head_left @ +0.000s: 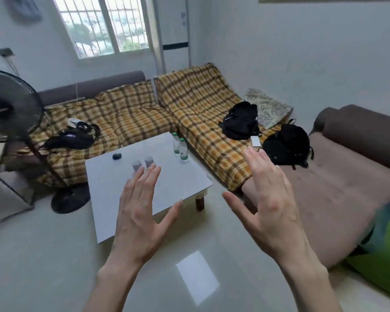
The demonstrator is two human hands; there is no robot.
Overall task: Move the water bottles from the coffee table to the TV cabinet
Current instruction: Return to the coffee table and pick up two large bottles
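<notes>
Pale glossy floor tiles (54, 266) fill the bottom of the frame, and over them I see both hands raised with palms facing away from me. My left hand (140, 212) sits low centre, its fingers spread wide and holding nothing; the fingertips overlap the near part of the coffee table in the picture. My right hand (270, 199) is just to the right of it, equally splayed and empty, in front of a brown sofa seat (324, 188).

Beyond the hands stands the white coffee table (113, 176), mid-frame. Two small cups (142, 164) sit near its centre, and a dark rounded object (117, 156) lies to their left. At the table's far right corner two water bottles (180, 148) with green caps stand upright, side by side, well apart from either hand.

Further back, a plaid-covered sofa (189, 104) carries black backpacks (241, 120). A standing fan (11, 104) occupies the left edge, and a barred window (104, 25) sits at the upper left.
</notes>
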